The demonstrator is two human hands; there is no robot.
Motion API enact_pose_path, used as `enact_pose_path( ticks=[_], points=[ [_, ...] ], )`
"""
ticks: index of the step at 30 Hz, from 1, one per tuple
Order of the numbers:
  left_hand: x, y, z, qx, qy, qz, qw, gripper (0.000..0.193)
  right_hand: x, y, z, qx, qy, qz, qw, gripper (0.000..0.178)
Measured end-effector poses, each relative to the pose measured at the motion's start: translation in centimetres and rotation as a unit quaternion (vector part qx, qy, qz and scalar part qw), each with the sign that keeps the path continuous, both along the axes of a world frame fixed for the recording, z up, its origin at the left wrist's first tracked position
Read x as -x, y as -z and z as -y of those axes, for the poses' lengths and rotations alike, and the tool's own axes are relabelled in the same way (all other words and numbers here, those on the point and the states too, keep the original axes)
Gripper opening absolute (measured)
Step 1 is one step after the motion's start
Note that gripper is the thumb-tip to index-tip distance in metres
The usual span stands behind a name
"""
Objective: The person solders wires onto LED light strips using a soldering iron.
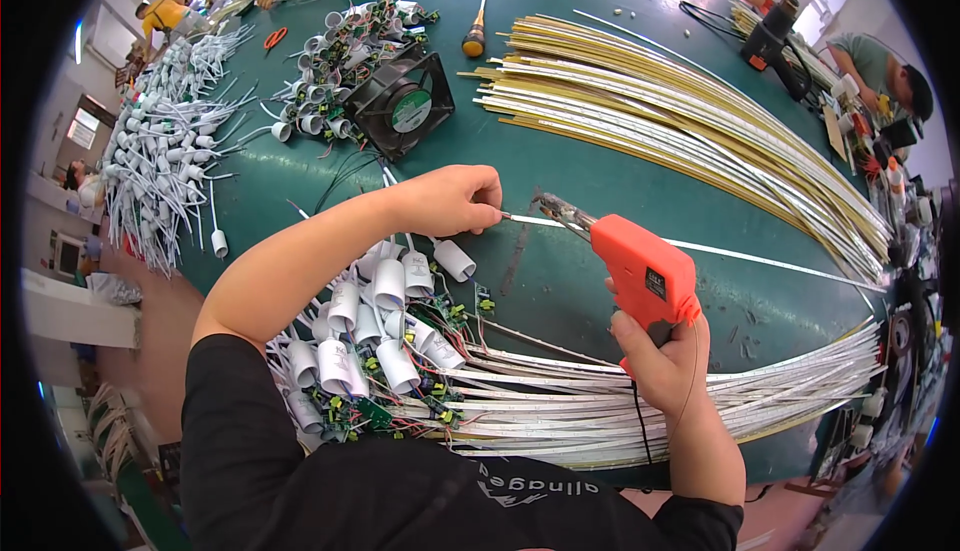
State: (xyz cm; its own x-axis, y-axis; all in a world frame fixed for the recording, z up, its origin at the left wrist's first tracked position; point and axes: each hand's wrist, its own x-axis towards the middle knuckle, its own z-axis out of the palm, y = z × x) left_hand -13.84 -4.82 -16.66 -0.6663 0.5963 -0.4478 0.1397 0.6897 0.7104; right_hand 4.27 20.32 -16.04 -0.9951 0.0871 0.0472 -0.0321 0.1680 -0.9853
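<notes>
My left hand (460, 199) is closed in a pinch at the left end of a thin white LED strip (740, 250), on a short piece that looks like a wire. The strip runs right across the green table. In my right hand (660, 371) is a red soldering gun (645, 261), gripped by its handle. Its metal tip (562, 210) points left, over the strip just right of my left fingers. Below my left forearm lie several white lamp caps (400, 366) with wires and small green circuit boards (375, 413). Finished-looking bundled strips (640, 401) stretch right from them.
A black fan (402, 106) stands beyond my left arm, beside a pile of caps and boards (330, 61). White cabled caps (160, 161) heap at left. More strips (680, 111), a screwdriver (475, 36), orange scissors (275, 39) and a heat gun (772, 33) lie farther back. Other people work around.
</notes>
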Motion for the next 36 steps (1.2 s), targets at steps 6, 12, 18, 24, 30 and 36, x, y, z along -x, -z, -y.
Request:
enact_pose_path(
  ticks=[6, 12, 18, 24, 30, 36],
  points=[
    [0.1, 0.4, 0.5, -0.01, -0.011, 0.019, 1.0, 0.012, 0.1, 0.2, 0.3, 0.004, 0.006, 0.001, 1.0, 0.037],
    [0.1, 0.8, 0.4, -0.065, -0.002, -0.039, 0.997, 0.011, 0.0, 0.1, 0.1, 0.003, 0.007, 0.009, 1.0, 0.037],
    [0.2, 1.6, 0.5, -0.092, -0.027, -0.006, 0.995, 0.011, 0.1, 0.3, 0.1, 0.009, 0.009, 0.005, 1.0, 0.037],
    [-0.8, 1.5, -0.4, -0.016, -0.006, -0.072, 0.997, 0.009, 0.2, 0.5, 0.2, -0.012, 0.006, 0.003, 1.0, 0.037],
    [-0.6, 0.9, -0.9, -0.003, -0.032, -0.076, 0.997, 0.009, 0.2, 0.9, 0.4, -0.012, 0.002, 0.005, 1.0, 0.038],
    [-0.3, 0.5, -1.4, 0.047, -0.028, -0.038, 0.998, 0.011, 0.3, 0.6, 0.7, -0.016, 0.001, 0.013, 1.0, 0.038]
  ],
)
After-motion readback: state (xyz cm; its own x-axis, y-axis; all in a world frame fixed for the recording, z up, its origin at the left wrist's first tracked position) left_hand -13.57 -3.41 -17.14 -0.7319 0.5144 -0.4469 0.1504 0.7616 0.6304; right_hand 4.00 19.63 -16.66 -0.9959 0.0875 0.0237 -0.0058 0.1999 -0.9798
